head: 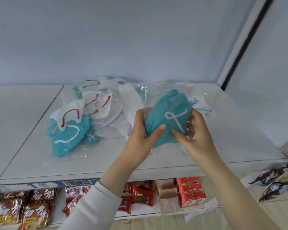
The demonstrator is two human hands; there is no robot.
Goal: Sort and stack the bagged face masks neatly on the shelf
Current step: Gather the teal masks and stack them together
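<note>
A teal face mask with a white ear loop, in a clear bag [169, 113], is held just above the white shelf [239, 130] at its right half. My left hand [142, 130] grips its left edge with the thumb on top. My right hand [194, 131] grips its right edge, thumb pressed on the front. To the left lies a loose pile of bagged masks [96, 110]: white ones with red loops [98, 103], another teal one [68, 140] at the front, and plain white ones behind. A white bagged mask with blue print [199, 103] lies under and behind the held one.
The shelf's left panel [15, 122] is bare white. A pale wall stands behind, and a white upright post [236, 47] closes the right side. Below the shelf edge hang noodle packets [23, 209], red snack bags [140, 195] and small red cartons [191, 191].
</note>
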